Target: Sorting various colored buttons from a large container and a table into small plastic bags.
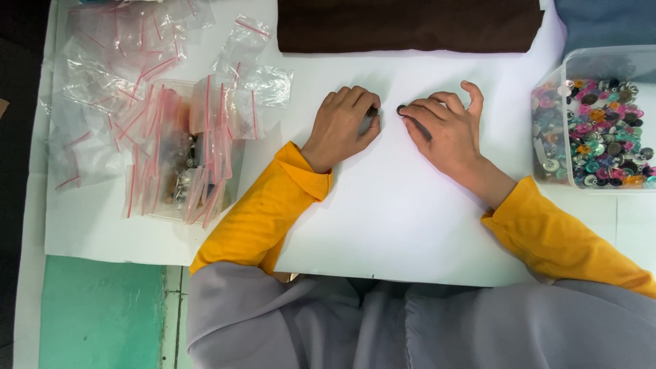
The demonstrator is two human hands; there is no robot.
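My left hand (344, 125) rests on the white sheet (383, 219), fingers curled around a small dark button (372, 111) at the fingertips. My right hand (445, 128) lies just to its right, index finger and thumb pinching another small dark button (401, 109). The two buttons are a few centimetres apart, near the middle of the sheet. Both arms wear yellow sleeves.
A clear plastic tub (593, 61) full of several coloured buttons stands at the right edge. A heap of small clear zip bags with red strips (160, 130) lies at the left, some over a clear box. Folded brown cloth (408, 24) lies along the far edge.
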